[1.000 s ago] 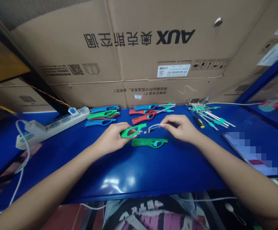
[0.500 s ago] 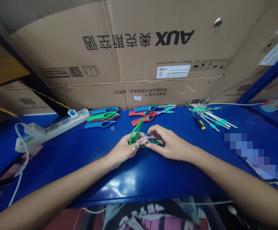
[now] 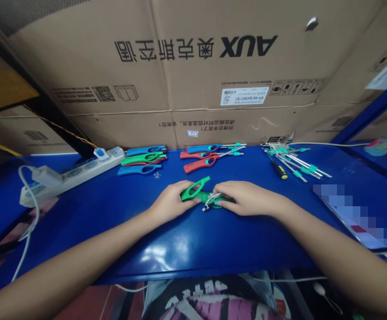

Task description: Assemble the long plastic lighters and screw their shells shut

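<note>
My left hand (image 3: 171, 201) grips the left part of a green lighter casing (image 3: 196, 188), whose looped handle end points up and right. At the casing's right end, my right hand (image 3: 242, 198) is closed on the green casing, its fingers bent around a dark part. Thin white wires (image 3: 212, 199) with a small tip hang between the two hands. Behind the hands, red lighters (image 3: 200, 163) and a blue lighter (image 3: 202, 149) with metal rods lie in a group. Blue casings (image 3: 138, 170) and a green casing (image 3: 142, 158) lie further left, beside tiny screws (image 3: 156, 175).
A white power strip (image 3: 76, 175) with plugs stands at the left. At the right lie metal rods with green pieces (image 3: 308, 168) and a black-yellow screwdriver (image 3: 279, 170). A large cardboard sheet (image 3: 193, 98) rises behind the blue table (image 3: 167, 258). A partly blurred flat device lies right.
The green handle loop has tilted down to the right. The white wires have shifted right, nearer my right hand. My left hand has turned slightly, and the whole view has moved a little.
</note>
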### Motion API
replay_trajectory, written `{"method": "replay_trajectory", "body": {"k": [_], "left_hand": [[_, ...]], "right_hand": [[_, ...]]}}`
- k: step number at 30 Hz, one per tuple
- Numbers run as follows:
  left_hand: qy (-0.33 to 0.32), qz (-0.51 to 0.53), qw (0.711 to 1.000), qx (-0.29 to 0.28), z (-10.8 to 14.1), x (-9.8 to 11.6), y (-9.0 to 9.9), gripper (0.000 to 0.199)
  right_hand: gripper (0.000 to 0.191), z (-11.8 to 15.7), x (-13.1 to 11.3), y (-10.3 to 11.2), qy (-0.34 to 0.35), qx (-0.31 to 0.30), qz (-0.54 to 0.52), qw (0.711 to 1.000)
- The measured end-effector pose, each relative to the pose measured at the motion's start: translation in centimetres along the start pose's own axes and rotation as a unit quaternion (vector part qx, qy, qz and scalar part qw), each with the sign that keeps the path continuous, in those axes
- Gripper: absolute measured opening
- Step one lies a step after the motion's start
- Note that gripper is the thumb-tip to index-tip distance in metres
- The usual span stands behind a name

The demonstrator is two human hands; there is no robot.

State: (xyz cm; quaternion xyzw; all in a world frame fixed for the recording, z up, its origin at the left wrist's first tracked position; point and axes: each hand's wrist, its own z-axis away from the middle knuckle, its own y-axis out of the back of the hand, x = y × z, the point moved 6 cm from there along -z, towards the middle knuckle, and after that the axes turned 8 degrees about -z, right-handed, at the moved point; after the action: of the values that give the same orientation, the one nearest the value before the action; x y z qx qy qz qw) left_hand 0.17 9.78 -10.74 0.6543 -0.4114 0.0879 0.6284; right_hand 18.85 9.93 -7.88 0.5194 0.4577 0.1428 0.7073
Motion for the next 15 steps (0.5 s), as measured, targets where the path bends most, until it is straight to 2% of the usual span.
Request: {"method": "replay_trajectory", "body": {"k": [5,8,10,12,13,15], "left_hand": [[-0.005,-0.023,0.999,-0.023,-0.2,0.1,0.1,0.031],[-0.026,-0.077,0.996,-0.026,-0.3,0.4,0.6,0.026],[-0.040,-0.112,0.992,-0.038,-0.3,0.4,1.0,0.027],[-0.042,-0.147,0.987,-0.049,-0.3,0.3,1.7,0.032],[-0.039,-0.165,0.984,-0.050,-0.2,0.2,2.1,0.036],[-0.033,-0.194,0.979,-0.045,-0.1,0.2,2.8,0.046]], "right_hand": [[0.012,-0.2,0.3,-0.4,0.024,-0.011,0.005,1.000],[0.015,-0.3,0.2,-0.1,0.032,0.017,0.007,0.999],[0.014,-0.3,0.6,0.9,0.023,0.060,-0.012,0.998],[0.012,0.0,2.0,2.8,-0.027,0.139,-0.020,0.990],[0.013,0.5,3.2,4.1,-0.074,0.191,-0.008,0.979],[0.018,2.2,6.4,7.0,-0.217,0.292,0.045,0.930]]}}
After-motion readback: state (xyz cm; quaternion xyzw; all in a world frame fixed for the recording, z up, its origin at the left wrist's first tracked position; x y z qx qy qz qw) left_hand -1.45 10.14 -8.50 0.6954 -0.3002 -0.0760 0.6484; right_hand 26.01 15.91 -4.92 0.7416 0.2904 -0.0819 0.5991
